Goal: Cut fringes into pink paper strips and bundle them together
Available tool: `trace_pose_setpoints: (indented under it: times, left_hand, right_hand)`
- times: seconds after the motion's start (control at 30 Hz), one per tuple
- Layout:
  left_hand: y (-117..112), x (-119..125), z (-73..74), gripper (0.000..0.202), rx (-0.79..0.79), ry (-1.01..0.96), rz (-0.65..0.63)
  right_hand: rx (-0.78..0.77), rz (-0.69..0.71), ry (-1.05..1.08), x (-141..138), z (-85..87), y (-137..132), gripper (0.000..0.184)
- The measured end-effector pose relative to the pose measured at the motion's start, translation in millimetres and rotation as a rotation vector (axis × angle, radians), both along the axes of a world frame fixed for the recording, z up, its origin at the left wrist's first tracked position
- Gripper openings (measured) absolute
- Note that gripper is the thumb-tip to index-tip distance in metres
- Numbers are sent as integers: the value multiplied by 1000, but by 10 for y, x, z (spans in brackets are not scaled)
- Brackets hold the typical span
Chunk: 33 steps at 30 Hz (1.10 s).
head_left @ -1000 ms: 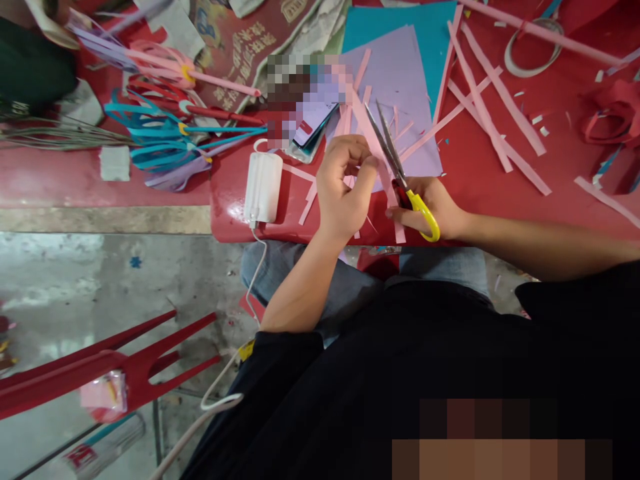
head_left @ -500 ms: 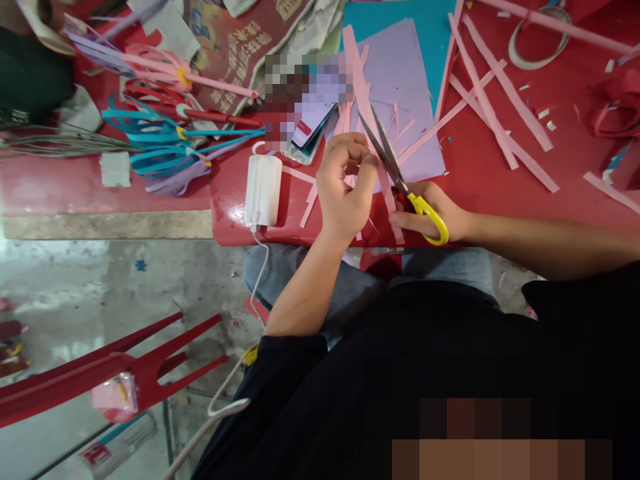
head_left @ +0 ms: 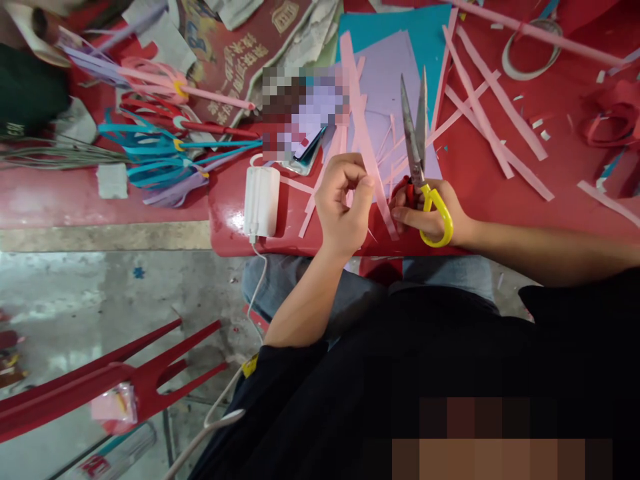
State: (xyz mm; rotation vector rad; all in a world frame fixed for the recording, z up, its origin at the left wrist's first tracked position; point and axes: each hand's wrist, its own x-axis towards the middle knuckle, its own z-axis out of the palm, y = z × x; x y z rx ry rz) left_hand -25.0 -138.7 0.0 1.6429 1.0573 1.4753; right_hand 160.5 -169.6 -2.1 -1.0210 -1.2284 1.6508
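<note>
Two hands work at the near edge of your red table (head_left: 480, 180), and everything else is placed from that edge. Far to the left of your hands, well back from it, lie paper flowers (head_left: 160, 143) in pink, red, teal and lilac. Closer in, a white power bank (head_left: 261, 193) sits just back from the edge, its cable hanging over it. Your left hand (head_left: 343, 203) comes next, just above the edge, thumb and forefinger pinched together on a long pink paper strip (head_left: 363, 130) that runs away from the edge across a lilac sheet (head_left: 385, 73). Right of the strip, your right hand (head_left: 425, 213) is closed around the yellow-handled scissors (head_left: 417, 153), blades slightly apart and pointing away from the edge; they seem clear of the strip, though the angle makes that hard to judge. Further right, loose pink strips (head_left: 493, 107) lie scattered well back.
</note>
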Motion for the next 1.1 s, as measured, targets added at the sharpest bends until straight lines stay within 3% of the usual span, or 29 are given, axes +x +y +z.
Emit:
trace_pose_setpoints:
  times: [0.2,0.4,0.5,0.63,0.77,0.87,0.97,1.1]
  left_hand:
    - [-99,50,20,19,-114,68,-176]
    - [-109,114,-12,17,-270,149,-264]
    - [-9,42,37,17,-269,255,-231]
    - [251,-202,93,15,-180,538,-110]
    - [546,-438,1,16,-122,765,106]
    - [638,-510,-35,15,-152,840,157]
    - [488,-500,110,18,-165,782,130]
    - [30,-409,451,21,-168,692,58]
  right_hand:
    - [11,-178,123,29,-65,152,50]
    - [-9,-300,141,62,-51,325,46]
    - [-21,-405,110,98,-65,445,45]
    - [-7,-591,51,179,-121,633,43]
    - [67,-641,-24,241,-129,733,37]
    - [89,-655,-46,248,-104,733,33]
    - [98,-641,-68,235,-97,714,35]
    - [104,-621,-107,237,-145,733,40]
